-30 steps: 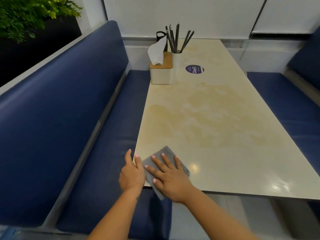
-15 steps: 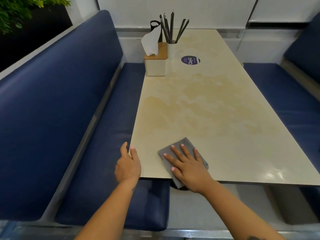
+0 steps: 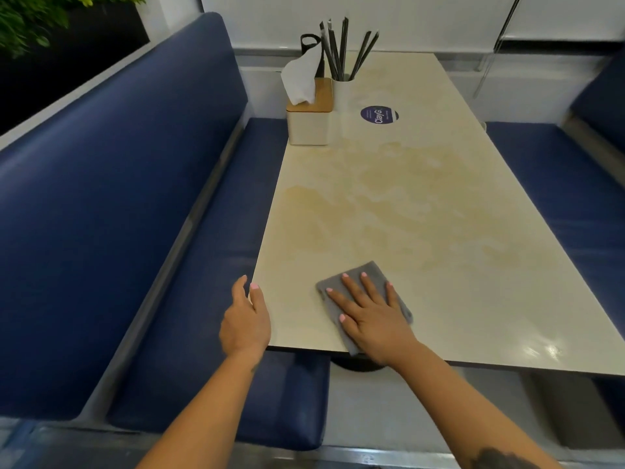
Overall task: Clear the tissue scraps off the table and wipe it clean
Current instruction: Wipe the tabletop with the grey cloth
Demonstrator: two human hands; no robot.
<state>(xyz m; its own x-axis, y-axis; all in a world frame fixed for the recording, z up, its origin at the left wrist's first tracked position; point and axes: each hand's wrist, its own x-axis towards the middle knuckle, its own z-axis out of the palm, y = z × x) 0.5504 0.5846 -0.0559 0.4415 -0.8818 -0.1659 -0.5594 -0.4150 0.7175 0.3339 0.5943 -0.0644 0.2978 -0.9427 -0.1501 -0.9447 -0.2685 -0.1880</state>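
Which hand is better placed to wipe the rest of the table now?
The right hand. It lies flat on the grey cloth on the table, fingers spread. The left hand rests at the table's near left corner, holding nothing.

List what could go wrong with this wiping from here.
1. The cloth overhangs the table's near edge under the flat right hand; a pull toward the body could drag it off.
2. A long stroke to the far end could knock the tissue box or the cup of straws.
3. The left hand rests at the table's corner and may slip off.
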